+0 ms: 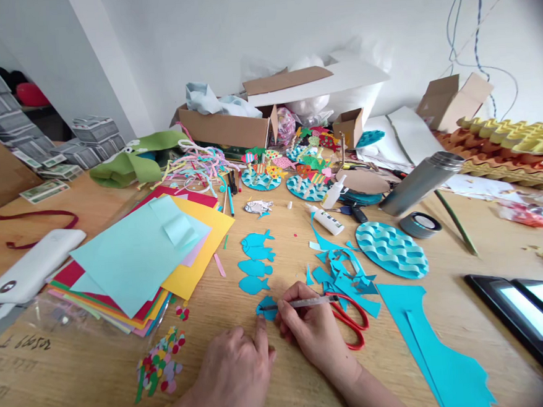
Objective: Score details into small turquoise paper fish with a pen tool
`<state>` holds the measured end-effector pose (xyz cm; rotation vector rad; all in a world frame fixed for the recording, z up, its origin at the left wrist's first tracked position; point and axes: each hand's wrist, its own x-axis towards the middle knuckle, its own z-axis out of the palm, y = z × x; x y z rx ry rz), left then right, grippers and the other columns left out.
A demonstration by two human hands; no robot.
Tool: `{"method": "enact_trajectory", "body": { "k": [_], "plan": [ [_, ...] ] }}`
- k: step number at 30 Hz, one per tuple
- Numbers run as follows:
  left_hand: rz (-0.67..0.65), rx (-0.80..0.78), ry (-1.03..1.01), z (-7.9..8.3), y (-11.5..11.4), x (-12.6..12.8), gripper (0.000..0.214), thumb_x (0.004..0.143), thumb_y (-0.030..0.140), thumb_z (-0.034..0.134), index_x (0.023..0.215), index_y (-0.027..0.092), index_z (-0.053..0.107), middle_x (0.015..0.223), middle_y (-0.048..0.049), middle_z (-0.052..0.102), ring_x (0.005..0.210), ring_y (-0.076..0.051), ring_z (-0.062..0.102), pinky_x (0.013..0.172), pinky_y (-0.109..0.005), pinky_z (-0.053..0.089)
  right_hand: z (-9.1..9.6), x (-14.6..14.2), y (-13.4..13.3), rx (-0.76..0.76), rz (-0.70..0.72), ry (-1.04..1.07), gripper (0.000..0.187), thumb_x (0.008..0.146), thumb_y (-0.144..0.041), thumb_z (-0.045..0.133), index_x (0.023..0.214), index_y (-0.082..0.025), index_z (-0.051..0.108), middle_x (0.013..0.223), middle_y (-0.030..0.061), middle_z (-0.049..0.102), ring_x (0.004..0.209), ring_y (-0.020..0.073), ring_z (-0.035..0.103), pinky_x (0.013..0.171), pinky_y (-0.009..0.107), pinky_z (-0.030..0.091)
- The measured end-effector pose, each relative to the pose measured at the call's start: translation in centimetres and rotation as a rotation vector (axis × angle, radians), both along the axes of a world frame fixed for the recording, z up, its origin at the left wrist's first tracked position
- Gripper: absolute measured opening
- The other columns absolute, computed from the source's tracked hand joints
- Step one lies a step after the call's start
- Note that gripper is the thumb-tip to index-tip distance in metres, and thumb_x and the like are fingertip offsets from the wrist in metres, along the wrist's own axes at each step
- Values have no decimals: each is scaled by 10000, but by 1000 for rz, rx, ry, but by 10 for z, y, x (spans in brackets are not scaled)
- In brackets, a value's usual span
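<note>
A small blue paper fish lies flat on the table between my hands. My left hand holds it down with the tip of the outstretched index finger, the other fingers curled under. Pinched in my right hand is a grey pen, its tip over the fish; the right fingers cover part of the paper. Red-handled scissors lie beside my right hand, their blades hidden. Above the fish, several blue paper fish are lined up in a column. Blue paper scraps are heaped beyond the right hand.
Stacked coloured paper and confetti dots lie left. A woven blue oval, tape roll, metal flask and large blue sheet are right. Glue bottles and fish-decorated discs stand farther back. A black screen device sits at the right edge.
</note>
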<state>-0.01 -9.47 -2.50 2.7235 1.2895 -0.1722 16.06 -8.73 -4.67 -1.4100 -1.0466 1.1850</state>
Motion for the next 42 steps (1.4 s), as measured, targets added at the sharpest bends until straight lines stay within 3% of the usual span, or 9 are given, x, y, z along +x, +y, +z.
{"method": "enact_trajectory", "body": {
  "k": [42],
  "plan": [
    [-7, 38, -23, -2, 0, -1, 299, 947, 201, 572, 1223, 98, 625, 748, -89, 695, 752, -228, 682, 638, -284, 504, 5, -2, 0, -3, -8, 12, 360, 825, -485, 701, 709, -220, 486, 501, -42, 563, 390, 99, 497, 382, 185, 375]
  ]
}}
